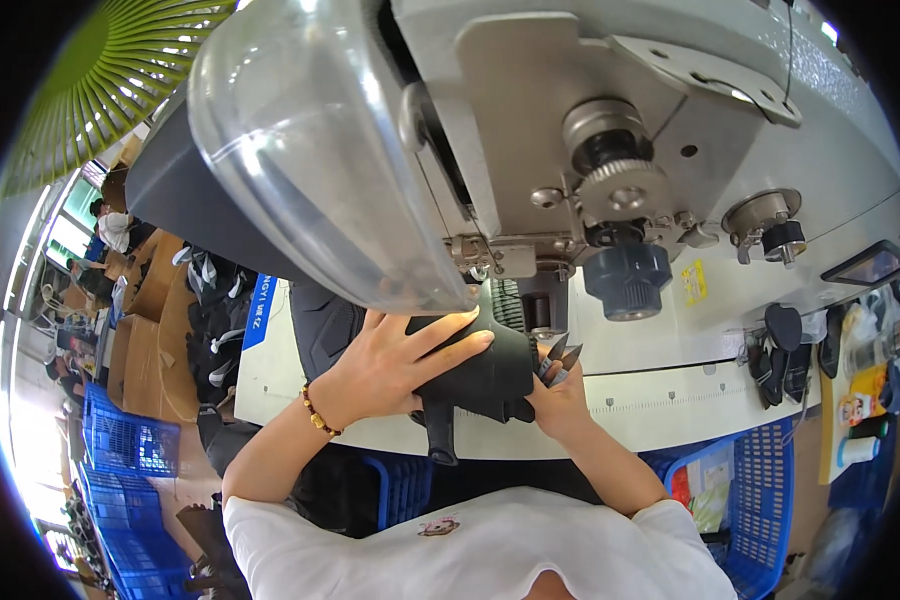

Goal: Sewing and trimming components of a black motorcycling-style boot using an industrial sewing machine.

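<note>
A black sewn piece, perhaps a shoe upper, lies beneath the sewing machine's needle area. It has a ribbed edge, and a narrow tab hangs toward me. My left hand rests on its left part with fingers spread, the fingertips close to the needle area. My right hand is closed at the piece's right edge. A pair of small thread snips sits in that hand, its dark pointed blades sticking up past the fingers. The clear plastic cover partly hides the black material on the left.
The machine head fills the top, with a dark knob hanging low. Black parts lie at the table's right. Blue baskets stand at right and lower left. Cardboard boxes, a green fan and other people are at left.
</note>
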`<state>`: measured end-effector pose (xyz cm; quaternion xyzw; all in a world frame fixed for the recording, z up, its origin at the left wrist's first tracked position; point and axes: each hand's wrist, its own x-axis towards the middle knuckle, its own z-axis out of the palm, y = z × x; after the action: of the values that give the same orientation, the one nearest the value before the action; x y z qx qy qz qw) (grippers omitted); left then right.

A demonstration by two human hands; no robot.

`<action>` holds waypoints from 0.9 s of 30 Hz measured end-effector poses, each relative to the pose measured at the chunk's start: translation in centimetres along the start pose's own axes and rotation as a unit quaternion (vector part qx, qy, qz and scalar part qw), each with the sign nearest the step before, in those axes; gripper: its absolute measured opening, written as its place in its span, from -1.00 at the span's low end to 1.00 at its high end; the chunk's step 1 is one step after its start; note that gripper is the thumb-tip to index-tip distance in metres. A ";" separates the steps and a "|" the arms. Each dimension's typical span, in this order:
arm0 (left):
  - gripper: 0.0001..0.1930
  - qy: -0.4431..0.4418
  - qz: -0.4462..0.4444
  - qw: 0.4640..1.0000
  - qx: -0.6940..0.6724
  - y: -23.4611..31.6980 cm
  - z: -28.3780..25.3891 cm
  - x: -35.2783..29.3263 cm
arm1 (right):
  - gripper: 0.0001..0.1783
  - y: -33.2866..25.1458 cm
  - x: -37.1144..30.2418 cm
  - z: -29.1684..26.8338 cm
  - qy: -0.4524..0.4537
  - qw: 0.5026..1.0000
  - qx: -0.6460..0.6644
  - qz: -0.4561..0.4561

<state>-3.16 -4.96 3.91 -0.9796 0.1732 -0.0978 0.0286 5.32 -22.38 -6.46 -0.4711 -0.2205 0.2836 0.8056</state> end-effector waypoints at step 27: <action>-0.04 -0.005 -0.014 1.000 -0.019 1.2 -0.3 0.8 | -0.76 -0.3 0.8 -1.0 -0.054 0.995 0.084 0.013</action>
<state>-2.86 -6.38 4.19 -0.9827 0.1614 -0.0905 0.0095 6.60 -22.63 -6.65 -0.3882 -0.2328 0.3368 0.8257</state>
